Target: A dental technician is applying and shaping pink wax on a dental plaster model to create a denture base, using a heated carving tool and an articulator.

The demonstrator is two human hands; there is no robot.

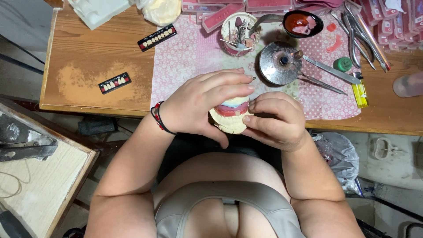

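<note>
Plaster dental casts (230,123), a cream pair with pink wax and a pale blue layer between them, sit clasped between two bare hands just in front of the bench edge. Left hand (200,105) is curled over the top and near side of the casts, fingers closed around them, a red-and-black bracelet (158,117) at the wrist. Right hand (275,121) is bent shut against the casts' other side, fingertips (249,118) pressing at the wax line; whether it pinches anything small cannot be told. Beyond the right hand lie a round metal burner (280,63), a steel wax knife (331,69), a yellow lighter (359,91) and a cup of small tools (239,31). Beyond the left hand rest two black cards of artificial teeth (114,83). Held over the lap rather than the bench, the casts could slip and chip; hard finger pressure could distort the soft wax.
</note>
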